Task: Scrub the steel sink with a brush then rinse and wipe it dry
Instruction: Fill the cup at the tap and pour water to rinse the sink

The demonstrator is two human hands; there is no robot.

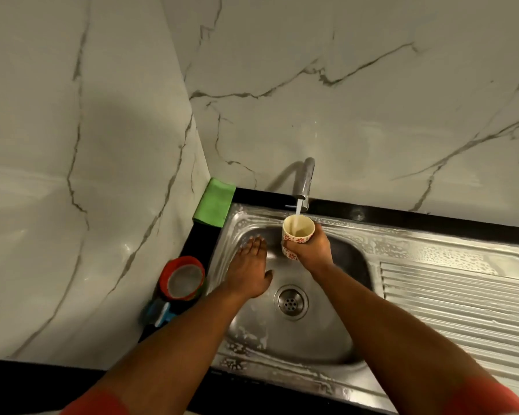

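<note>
Steel sink (pixel 318 339) set in a black counter (pixel 402 218) at the corner of two marble-look walls; basin below centre, ribbed drainboard (pixel 462 298) to its right, round drain (pixel 291 300) in the basin floor. Whitish soapy film on the rim, near wall and drainboard. Left hand (pixel 250 269) lies flat against the basin's left slope, fingers straight and together pointing toward the back wall, thumb out toward the drain; holds nothing. Right hand (pixel 312 250) over the back of the basin, fingers curled round a cream cup (pixel 297 235) with red flower pattern, mouth up. Tap (pixel 304 181) on the back ledge running; water stream (pixel 298 211) falls into the cup. Green cloth (pixel 215 203) folded in the counter's back left corner, apart from both hands. Left of the sink: a red-rimmed round container (pixel 185 280), and just in front of it a blue object (pixel 159 314), blurred, cannot tell what.
</note>
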